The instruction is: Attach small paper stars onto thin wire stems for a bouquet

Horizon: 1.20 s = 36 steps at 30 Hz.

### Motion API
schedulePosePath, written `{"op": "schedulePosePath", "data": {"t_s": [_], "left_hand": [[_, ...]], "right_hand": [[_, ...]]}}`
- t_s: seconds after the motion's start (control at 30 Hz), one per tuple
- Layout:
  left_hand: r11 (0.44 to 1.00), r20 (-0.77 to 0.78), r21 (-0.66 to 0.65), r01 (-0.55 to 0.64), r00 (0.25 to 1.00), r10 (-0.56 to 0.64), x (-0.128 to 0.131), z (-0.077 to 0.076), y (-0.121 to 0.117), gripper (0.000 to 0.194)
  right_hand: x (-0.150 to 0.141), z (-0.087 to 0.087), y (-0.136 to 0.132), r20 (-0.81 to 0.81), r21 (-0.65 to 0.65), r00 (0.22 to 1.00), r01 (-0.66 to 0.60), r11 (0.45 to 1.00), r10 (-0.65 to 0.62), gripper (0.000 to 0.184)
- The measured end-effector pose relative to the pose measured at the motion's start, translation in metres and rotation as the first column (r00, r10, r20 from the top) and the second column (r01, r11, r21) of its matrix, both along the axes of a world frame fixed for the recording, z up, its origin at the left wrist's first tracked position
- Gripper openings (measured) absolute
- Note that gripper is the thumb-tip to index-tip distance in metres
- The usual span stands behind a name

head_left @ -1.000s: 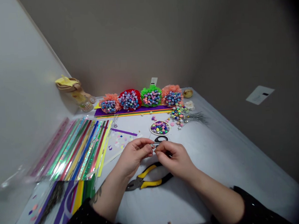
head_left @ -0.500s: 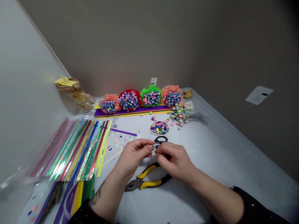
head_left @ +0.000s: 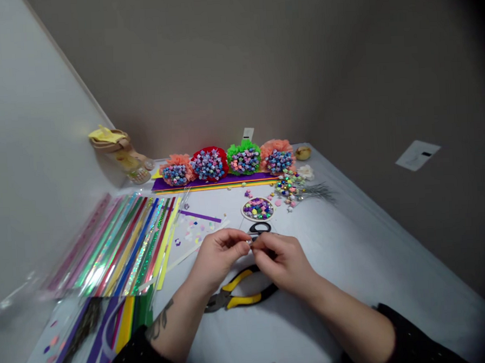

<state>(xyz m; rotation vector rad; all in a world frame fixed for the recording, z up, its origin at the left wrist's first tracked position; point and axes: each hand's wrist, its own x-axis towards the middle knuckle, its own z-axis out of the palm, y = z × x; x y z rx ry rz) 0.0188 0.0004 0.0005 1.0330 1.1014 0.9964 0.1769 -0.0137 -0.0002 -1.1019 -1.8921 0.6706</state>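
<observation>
1. Two hands are together: the left hand (head_left: pixel 218 257) and right hand (head_left: pixel 282 260) pinch a tiny silvery piece (head_left: pixel 250 244) between their fingertips; its long axis is too small to tell.
2. Black-handled scissors (head_left: pixel 260 227) lie just beyond the fingertips, a round dish of paper stars (head_left: pixel 257 209) farther off.
3. Yellow-handled pliers (head_left: pixel 248 298) lie on the near side, just below the hands.

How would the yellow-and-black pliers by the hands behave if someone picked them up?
The pliers probably feel heavy for their size, with a metal head. Their coated handles look grippy rather than slippery. Lying flat with splayed handles, they seem unlikely to roll.
</observation>
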Motion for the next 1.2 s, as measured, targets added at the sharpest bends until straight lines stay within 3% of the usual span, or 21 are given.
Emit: {"op": "schedulePosePath", "data": {"t_s": [0.27,0.47,0.67,1.2], "left_hand": [[0.999,-0.042,0.038,0.007,0.999,-0.005,0.001,-0.001,-0.002,0.019],[0.995,-0.095,0.101,-0.005,0.995,0.014,-0.002,0.006,-0.002,0.018],[0.991,-0.124,0.128,0.045,0.992,-0.029,-0.006,0.012,-0.002,0.016],[0.987,-0.079,0.154,0.033,0.997,-0.021,-0.003,0.016,-0.009,0.009]], "right_hand": [[-0.001,-0.001,-0.001,-0.026,0.06,0.999,0.031,0.998,-0.029,0.014],[-0.002,0.0,-0.001,-0.073,-0.037,0.993,0.093,0.995,-0.095,0.013],[0.0,-0.001,0.0,-0.049,0.074,0.999,0.0,0.997,0.003,0.013],[0.001,-0.006,-0.002,-0.105,0.099,0.994,-0.02,0.995,0.03,0.01]]}}
